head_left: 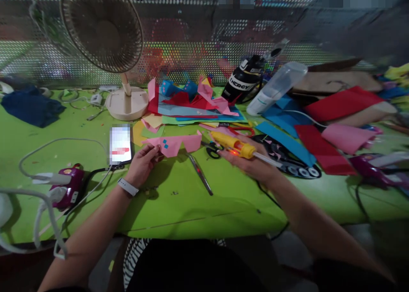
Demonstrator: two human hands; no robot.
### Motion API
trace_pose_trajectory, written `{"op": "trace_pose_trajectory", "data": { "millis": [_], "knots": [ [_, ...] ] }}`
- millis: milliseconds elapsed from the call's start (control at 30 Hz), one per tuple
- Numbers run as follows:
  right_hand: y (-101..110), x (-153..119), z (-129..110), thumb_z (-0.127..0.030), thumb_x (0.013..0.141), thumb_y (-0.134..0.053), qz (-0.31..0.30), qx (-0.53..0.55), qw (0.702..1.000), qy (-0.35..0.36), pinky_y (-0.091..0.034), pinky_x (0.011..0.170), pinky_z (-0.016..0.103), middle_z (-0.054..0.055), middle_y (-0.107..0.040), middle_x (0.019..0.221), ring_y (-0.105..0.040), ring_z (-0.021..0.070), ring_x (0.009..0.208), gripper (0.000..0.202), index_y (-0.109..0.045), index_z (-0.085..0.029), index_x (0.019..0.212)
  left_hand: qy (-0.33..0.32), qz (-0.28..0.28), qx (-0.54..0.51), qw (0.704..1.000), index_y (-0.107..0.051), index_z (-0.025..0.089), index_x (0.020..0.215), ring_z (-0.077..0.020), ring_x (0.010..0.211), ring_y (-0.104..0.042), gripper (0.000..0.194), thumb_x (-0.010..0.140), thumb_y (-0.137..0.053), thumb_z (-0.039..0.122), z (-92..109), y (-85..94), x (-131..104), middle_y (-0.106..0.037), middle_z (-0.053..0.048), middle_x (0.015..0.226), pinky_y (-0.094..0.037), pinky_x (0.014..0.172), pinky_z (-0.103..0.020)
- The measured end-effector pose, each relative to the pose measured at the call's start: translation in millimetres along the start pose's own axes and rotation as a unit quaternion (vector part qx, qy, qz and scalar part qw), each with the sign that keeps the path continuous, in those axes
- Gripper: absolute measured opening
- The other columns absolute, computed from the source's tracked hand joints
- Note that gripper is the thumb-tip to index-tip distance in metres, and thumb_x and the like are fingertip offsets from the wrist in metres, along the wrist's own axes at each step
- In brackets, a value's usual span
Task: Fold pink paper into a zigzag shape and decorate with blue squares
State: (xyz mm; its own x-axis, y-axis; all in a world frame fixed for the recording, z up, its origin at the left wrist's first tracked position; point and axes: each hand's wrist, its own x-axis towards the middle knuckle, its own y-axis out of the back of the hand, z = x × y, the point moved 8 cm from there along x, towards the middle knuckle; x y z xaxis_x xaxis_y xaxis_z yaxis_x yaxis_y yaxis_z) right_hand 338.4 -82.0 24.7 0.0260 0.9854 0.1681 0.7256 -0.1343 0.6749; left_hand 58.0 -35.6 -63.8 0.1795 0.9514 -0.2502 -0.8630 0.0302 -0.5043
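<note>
Between the thumb and fingers of my left hand [143,162] is the left end of a pink paper cutout shaped like glasses [174,146], with small blue diamonds on one lens. My right hand [252,162] is wrapped round a yellow hot glue gun [234,144], whose nozzle points left toward the cutout's right end without clearly touching it. A glue stick [268,159] sticks out of the gun's back, and a red light glows on its side. Below the cutout lie metal tweezers [200,175]. Black-handled scissors [212,149] rest just left of my right fingers.
Stacked coloured paper [194,111] lies at the back centre. A fan [126,100], a phone [120,145] and a purple power strip [68,187] with cables stand at left. At right are a black bottle [239,85], a clear spray bottle [277,90] and red sheets [322,149].
</note>
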Motion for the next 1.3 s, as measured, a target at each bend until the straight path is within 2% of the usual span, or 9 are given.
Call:
{"op": "trace_pose_trajectory", "data": {
  "millis": [167,367,567,700,800,933,1033,1167,1300],
  "knots": [
    [67,-3,73,-0.051,0.079,-0.064,0.088,-0.225,0.970,-0.023,-0.040,0.069,0.039,0.013,-0.061,0.084,-0.056,0.0264,0.076,0.032,-0.049,-0.023,0.080,0.003,0.008,0.008,1.000,-0.069,0.015,0.080,-0.0085,0.068,-0.064,0.024,0.066,-0.085,0.026,3,-1.9,0,-0.070,0.001,0.076,-0.053,0.073,-0.023],
    [118,-24,157,-0.033,0.071,-0.072,0.152,-0.243,0.952,-0.109,-0.034,0.064,0.037,0.006,-0.050,0.068,-0.054,0.0287,0.077,0.029,-0.044,-0.027,0.069,0.003,0.022,0.001,1.000,-0.069,0.016,0.079,-0.0096,0.072,-0.066,0.020,0.068,-0.084,0.023,3,0.9,2,-0.072,0.000,0.080,-0.054,0.076,-0.024],
    [120,-28,181,-0.025,0.068,-0.073,0.091,-0.237,0.959,-0.127,-0.032,0.059,0.034,0.006,-0.051,0.064,-0.052,0.0247,0.068,0.022,-0.051,-0.024,0.065,0.000,0.023,-0.010,1.000,-0.069,0.015,0.080,-0.0091,0.071,-0.067,0.022,0.066,-0.085,0.023,2,2.4,3,-0.073,-0.001,0.081,-0.054,0.074,-0.023],
    [119,-29,155,-0.024,0.068,-0.069,0.124,-0.270,0.949,-0.103,-0.038,0.067,0.040,0.012,-0.060,0.079,-0.056,0.0321,0.085,0.013,-0.057,-0.022,0.073,-0.002,0.013,-0.012,1.000,-0.069,0.016,0.079,-0.0084,0.069,-0.066,0.022,0.066,-0.085,0.024,3,1.5,4,-0.072,0.000,0.078,-0.054,0.073,-0.021],
    [90,-33,97,-0.035,0.081,-0.059,0.165,-0.242,0.956,-0.013,-0.043,0.077,0.043,0.012,-0.062,0.088,-0.057,0.0299,0.091,0.012,-0.059,-0.023,0.080,-0.004,0.011,-0.008,1.000,-0.069,0.016,0.080,-0.0094,0.071,-0.067,0.021,0.068,-0.084,0.023,3,1.5,4,-0.073,-0.001,0.081,-0.055,0.074,-0.023],
    [-21,-34,29,-0.048,0.089,-0.052,-0.092,-0.159,0.982,0.046,-0.048,0.073,0.036,0.008,-0.064,0.088,-0.061,0.0223,0.080,0.029,-0.058,-0.021,0.082,-0.010,0.023,-0.027,0.999,-0.067,0.016,0.078,-0.0107,0.074,-0.069,0.019,0.069,-0.083,0.021,4,6.1,5,-0.074,-0.001,0.084,-0.056,0.072,-0.022],
    [-75,-39,1,-0.053,0.083,-0.061,-0.174,-0.219,0.956,0.083,-0.049,0.072,0.037,0.008,-0.064,0.090,-0.061,0.0238,0.082,0.033,-0.058,-0.020,0.083,-0.012,0.030,-0.045,0.998,-0.067,0.016,0.080,-0.0103,0.074,-0.069,0.018,0.071,-0.082,0.019,5,10.3,7,-0.075,-0.001,0.085,-0.056,0.070,-0.021],
    [-89,-38,0,-0.031,0.087,-0.060,-0.177,-0.247,0.949,0.089,-0.049,0.071,0.034,0.008,-0.065,0.091,-0.063,0.0227,0.084,0.012,-0.057,-0.019,0.084,-0.015,0.048,-0.064,0.997,-0.065,0.016,0.078,-0.0098,0.070,-0.069,0.015,0.073,-0.079,0.014,7,13.3,9,-0.074,-0.001,0.082,-0.057,0.067,-0.021],
    [-69,-31,25,-0.035,0.089,-0.056,-0.168,-0.107,0.979,-0.037,-0.050,0.058,0.031,0.004,-0.067,0.079,-0.065,0.0181,0.064,0.016,-0.055,-0.020,0.085,-0.014,0.061,-0.071,0.996,-0.064,0.015,0.076,-0.0101,0.069,-0.069,0.013,0.074,-0.077,0.012,8,12.2,8,-0.074,-0.001,0.080,-0.057,0.065,-0.021]
  ]
}}
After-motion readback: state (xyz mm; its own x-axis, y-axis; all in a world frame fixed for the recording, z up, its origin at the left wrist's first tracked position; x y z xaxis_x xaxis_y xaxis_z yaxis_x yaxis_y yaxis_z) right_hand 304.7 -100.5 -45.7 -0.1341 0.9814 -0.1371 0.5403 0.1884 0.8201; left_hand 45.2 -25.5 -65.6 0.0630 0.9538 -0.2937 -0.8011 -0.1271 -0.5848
